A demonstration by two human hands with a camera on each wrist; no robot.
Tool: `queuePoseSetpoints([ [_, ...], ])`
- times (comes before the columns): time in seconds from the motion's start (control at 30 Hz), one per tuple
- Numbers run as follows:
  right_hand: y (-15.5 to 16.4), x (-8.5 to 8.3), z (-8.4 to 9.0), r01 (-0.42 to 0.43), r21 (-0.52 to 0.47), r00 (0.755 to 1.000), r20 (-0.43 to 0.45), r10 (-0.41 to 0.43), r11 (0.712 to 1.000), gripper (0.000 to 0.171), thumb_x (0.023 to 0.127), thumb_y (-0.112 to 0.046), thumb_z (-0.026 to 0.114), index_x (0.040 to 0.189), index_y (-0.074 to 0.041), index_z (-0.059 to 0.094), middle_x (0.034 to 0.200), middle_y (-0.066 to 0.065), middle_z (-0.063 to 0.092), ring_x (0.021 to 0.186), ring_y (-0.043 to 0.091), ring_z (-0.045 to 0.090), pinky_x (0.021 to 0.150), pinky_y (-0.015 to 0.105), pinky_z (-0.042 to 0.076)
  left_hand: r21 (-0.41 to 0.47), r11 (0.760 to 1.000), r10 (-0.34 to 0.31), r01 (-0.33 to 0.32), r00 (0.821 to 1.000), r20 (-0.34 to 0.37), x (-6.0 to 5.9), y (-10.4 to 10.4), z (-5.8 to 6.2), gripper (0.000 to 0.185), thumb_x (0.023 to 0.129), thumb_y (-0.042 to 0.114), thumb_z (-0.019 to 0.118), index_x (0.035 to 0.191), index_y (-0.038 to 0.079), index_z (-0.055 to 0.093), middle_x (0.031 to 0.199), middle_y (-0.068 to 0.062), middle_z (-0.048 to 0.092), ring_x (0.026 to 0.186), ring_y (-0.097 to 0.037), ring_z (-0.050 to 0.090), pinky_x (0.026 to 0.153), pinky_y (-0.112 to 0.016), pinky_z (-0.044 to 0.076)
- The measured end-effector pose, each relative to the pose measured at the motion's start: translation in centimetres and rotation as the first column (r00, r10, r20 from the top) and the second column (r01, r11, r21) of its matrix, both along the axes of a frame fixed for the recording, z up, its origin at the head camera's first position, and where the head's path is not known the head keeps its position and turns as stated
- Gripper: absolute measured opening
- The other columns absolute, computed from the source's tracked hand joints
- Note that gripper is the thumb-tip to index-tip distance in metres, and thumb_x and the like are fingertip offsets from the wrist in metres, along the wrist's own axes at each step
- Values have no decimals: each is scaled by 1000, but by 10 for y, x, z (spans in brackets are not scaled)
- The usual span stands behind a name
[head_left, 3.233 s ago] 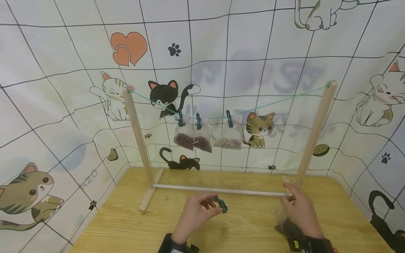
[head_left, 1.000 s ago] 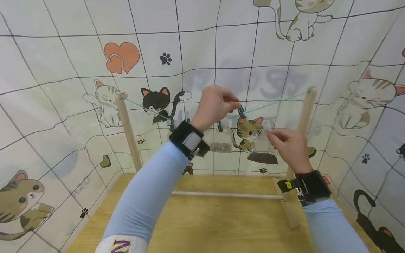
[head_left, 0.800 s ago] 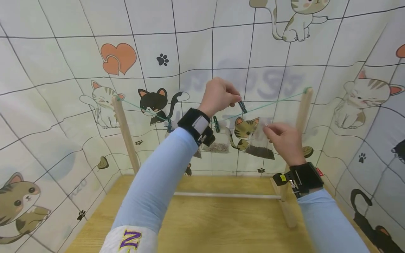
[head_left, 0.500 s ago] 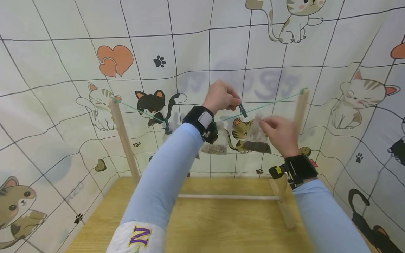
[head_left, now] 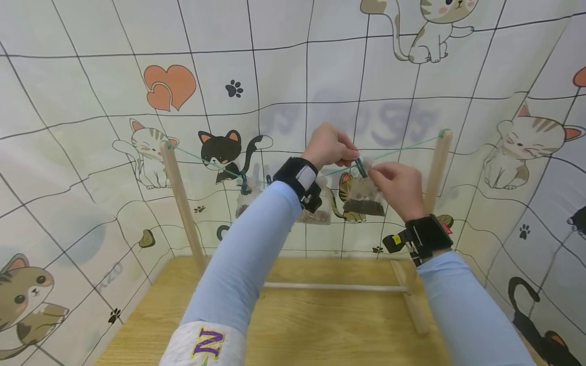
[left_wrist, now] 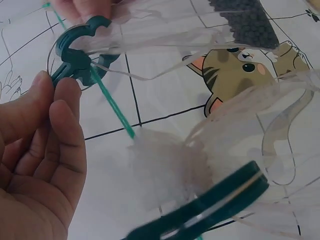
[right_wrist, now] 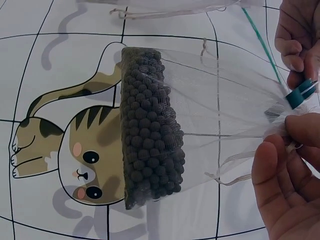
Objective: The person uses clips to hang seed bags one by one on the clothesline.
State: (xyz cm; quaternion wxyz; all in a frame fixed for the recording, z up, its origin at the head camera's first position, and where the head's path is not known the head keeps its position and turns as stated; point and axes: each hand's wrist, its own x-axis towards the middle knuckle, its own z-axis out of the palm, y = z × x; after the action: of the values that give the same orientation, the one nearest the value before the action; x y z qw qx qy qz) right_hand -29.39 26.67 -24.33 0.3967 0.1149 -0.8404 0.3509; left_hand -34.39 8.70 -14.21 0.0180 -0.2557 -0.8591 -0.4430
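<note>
While the left hand (head_left: 330,146) pinches a green clip (head_left: 360,166) at the green string (head_left: 403,146), the right hand (head_left: 397,184) pinches the gathered top of a mesh bag of dark pellets (head_left: 363,199) up to it. By my judgement, 3 bags (head_left: 315,213) already hang and this 1 is not yet clipped. Below, a wooden frame (head_left: 179,198) stands on a wooden table (head_left: 320,325), backed by a cat-print cloth (head_left: 91,101).

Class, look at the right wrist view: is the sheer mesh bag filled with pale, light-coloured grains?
No: the sheer mesh bag holds a clump of dark round beads.
</note>
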Motion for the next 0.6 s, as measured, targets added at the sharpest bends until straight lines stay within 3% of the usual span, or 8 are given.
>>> queuePoseSetpoints([
  [0.13,-1,0,2,-10,-15,1000,22,10,1000,21,102,-17,67,109,0,78,88,19,76,66,0,58,58,14,43,-54,999,-7,6,1000,-20,-1,1,-1,17,93,15,79,106,5,80,91,-6,77,79,-16,72,75,-26,59],
  [0.27,0,-2,1,-14,-14,999,30,15,1000,22,101,-17,68,108,0,79,86,19,76,65,1,59,56,16,43,-138,990,-38,30,998,-54,-1,-1,-2,31,92,21,81,118,6,77,104,-5,75,89,-19,69,75,-26,54],
  [0.47,5,-5,-3,-29,43,998,50,26,999,24,102,-21,66,103,0,79,79,16,74,66,7,59,63,23,44,-234,968,-111,88,990,-89,3,-5,-5,52,92,21,81,138,3,64,127,-9,71,118,-21,64,95,-29,54],
  [0.6,12,-2,-6,-60,97,993,107,50,993,27,104,-24,63,105,-1,78,79,14,73,67,15,61,68,32,45,-295,950,-158,102,972,-173,13,-13,-11,60,97,24,74,150,3,52,137,-11,66,126,-23,61,101,-30,52],
])
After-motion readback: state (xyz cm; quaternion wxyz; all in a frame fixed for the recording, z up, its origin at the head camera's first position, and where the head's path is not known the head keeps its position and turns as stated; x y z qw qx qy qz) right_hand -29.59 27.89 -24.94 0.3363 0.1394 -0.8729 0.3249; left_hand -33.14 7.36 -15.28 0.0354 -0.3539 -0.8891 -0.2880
